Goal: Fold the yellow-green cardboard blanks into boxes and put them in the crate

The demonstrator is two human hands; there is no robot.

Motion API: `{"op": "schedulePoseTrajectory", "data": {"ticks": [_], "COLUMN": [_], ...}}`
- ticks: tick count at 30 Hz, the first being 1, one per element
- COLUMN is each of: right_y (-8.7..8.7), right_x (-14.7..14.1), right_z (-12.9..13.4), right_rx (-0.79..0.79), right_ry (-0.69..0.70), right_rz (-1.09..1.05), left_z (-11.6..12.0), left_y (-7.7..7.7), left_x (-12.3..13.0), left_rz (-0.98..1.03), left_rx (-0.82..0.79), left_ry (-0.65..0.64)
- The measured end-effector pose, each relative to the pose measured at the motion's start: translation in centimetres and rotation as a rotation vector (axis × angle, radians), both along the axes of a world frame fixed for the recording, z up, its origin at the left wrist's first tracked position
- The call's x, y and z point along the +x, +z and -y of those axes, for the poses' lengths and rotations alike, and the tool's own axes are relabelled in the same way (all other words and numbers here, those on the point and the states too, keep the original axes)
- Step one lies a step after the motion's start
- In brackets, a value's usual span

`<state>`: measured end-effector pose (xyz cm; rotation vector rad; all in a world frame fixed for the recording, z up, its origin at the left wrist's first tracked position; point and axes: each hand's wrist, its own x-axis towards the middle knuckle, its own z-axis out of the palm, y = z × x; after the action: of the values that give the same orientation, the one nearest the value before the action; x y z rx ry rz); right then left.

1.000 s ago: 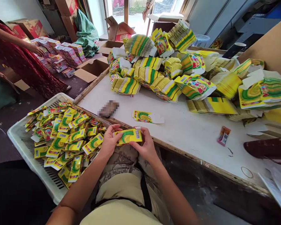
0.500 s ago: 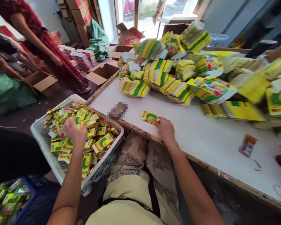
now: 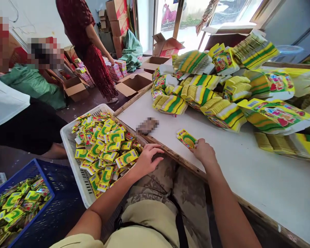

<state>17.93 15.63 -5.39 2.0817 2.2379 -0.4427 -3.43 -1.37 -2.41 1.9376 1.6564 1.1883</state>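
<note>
My right hand (image 3: pixel 205 152) pinches the near end of a small yellow-and-green carton (image 3: pixel 186 137) just above the white tabletop (image 3: pixel 167 125). Over the right rim of a white plastic basket (image 3: pixel 65 136) is my left hand (image 3: pixel 148 160), its fingers apart and nothing in them. Inside that basket lies a heap of small yellow cartons (image 3: pixel 113 136) like the one I hold. Bundles of flat yellow carton blanks (image 3: pixel 219 113) are piled on the table beyond my right hand.
A blurred-out object (image 3: pixel 147 126) lies by the table's wooden edge. To the left stands a blue crate (image 3: pixel 63 193) full of packets. Open cardboard boxes (image 3: pixel 134 84) sit behind the table. A person in dark red (image 3: pixel 90 51) stands beyond, and another in white (image 3: pixel 5 100) is at left.
My left hand has moved right, from above the cartons in the basket to the table side. The right hand still holds its carton. The view has shifted left.
</note>
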Motion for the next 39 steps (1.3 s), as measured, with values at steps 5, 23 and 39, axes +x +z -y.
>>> {"op": "schedulePoseTrajectory", "data": {"ticks": [5, 23, 39], "right_y": [0.1, -0.9, 1.4], "right_x": [-0.3, 0.3, -4.3], "right_z": [-0.3, 3.7, 15.6], "right_rx": [-0.041, 0.261, -0.206], "right_ry": [-0.001, -0.223, 0.169], "right_rz": [0.015, -0.869, -1.565], "left_z": [0.6, 0.9, -2.4], "left_y": [-0.8, -1.4, 1.4], "left_x": [-0.4, 3.5, 7.0], "left_rz": [0.019, 0.642, 1.34], "left_rx": [-0.053, -0.447, -0.03], "left_ry": [-0.009, -0.117, 0.277]}}
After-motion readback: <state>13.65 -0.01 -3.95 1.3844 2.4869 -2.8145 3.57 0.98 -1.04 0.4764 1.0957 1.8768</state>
